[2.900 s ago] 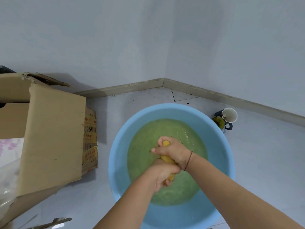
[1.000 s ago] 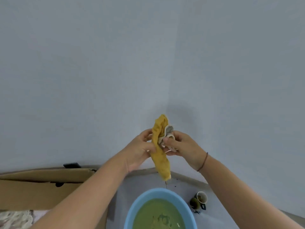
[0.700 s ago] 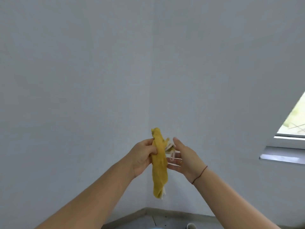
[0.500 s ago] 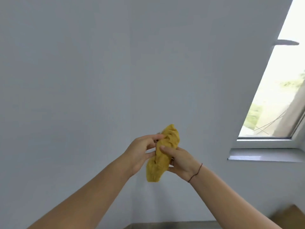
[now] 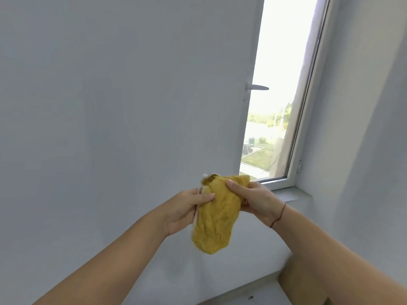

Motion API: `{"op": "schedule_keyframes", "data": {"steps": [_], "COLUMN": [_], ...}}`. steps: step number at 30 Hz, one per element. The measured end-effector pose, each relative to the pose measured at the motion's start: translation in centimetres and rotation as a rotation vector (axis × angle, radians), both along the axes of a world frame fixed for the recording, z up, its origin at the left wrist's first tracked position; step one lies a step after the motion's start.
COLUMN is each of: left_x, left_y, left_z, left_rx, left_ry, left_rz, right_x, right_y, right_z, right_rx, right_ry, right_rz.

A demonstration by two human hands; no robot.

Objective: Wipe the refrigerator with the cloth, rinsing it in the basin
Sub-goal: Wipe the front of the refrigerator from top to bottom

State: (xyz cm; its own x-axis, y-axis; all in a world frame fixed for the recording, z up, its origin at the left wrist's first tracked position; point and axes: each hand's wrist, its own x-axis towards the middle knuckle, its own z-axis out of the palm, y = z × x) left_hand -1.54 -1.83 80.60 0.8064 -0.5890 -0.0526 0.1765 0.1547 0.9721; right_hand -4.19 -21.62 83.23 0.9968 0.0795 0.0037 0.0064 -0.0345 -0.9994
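A damp yellow cloth (image 5: 215, 219) with a white edge hangs in front of me at chest height, partly spread. My left hand (image 5: 185, 208) pinches its left edge between thumb and fingers. My right hand (image 5: 253, 200) grips its upper right part, thumb lying across the front. The basin and the refrigerator are out of view.
A pale wall (image 5: 110, 106) fills the left and centre. A tall open window (image 5: 277, 95) with a handle (image 5: 256, 87) and a sill (image 5: 290, 194) stands to the right. A brown cardboard box (image 5: 304, 280) sits low right, by the floor skirting.
I have risen from the basin and turned right, so the basin dropped out of view and the window came in. The twisted cloth has been spread wider between both hands.
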Motion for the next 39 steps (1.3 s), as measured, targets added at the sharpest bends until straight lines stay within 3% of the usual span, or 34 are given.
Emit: {"op": "schedule_keyframes", "data": {"steps": [3, 12, 17, 20, 21, 23, 26, 27, 28, 32, 34, 36, 39], "left_x": [0.5, -1.0, -5.1, -7.6, -9.6, -11.3, -15.9, -18.2, -19.9, -26.2, -29.4, -32.3, -35.9], "left_y": [-4.5, -19.0, -27.8, -31.4, -33.4, -35.7, -39.8, -41.7, -43.2, -47.5, -49.8, -52.1, -56.6], "left_z": [0.9, 3.6, 4.6, 5.7, 6.1, 6.4, 7.1, 7.4, 7.6, 8.8, 9.4, 10.1, 11.3], "left_rx": [-0.098, -0.096, 0.004, 0.095, 0.158, 0.273, 0.321, 0.308, 0.286, 0.153, 0.109, 0.069, 0.002], "left_ry": [0.044, -0.022, -0.182, -0.336, -0.433, -0.662, -0.913, -0.976, -0.984, -0.750, -0.692, -0.670, -0.632], "left_rz": [0.000, 0.113, -0.130, -0.378, -0.472, -0.469, -0.455, -0.476, -0.498, -0.706, -0.774, -0.787, -0.761], "right_x": [-1.9, -10.5, -18.1, -23.1, -26.1, -29.3, -34.9, -37.5, -39.4, -44.3, -46.2, -48.1, -51.0], "right_y": [-5.6, -18.6, -24.6, -26.3, -27.1, -27.7, -28.5, -29.1, -30.0, -32.3, -33.6, -35.5, -39.3], "right_z": [1.0, 3.5, 3.6, 4.2, 4.5, 5.1, 5.9, 6.3, 6.4, 6.7, 7.2, 7.8, 8.9], "right_rx": [0.069, 0.038, -0.009, -0.068, -0.115, -0.275, -0.816, -0.909, -0.934, -0.303, -0.179, -0.241, -0.579], "right_ry": [0.021, 0.169, 0.174, 0.129, 0.140, 0.162, 0.210, 0.233, 0.224, -0.041, -0.196, -0.315, -0.371], "right_rz": [-0.113, -0.460, -0.933, -0.917, -0.901, -0.887, -1.142, -1.271, -1.367, -1.592, -1.672, -1.762, -1.817]}}
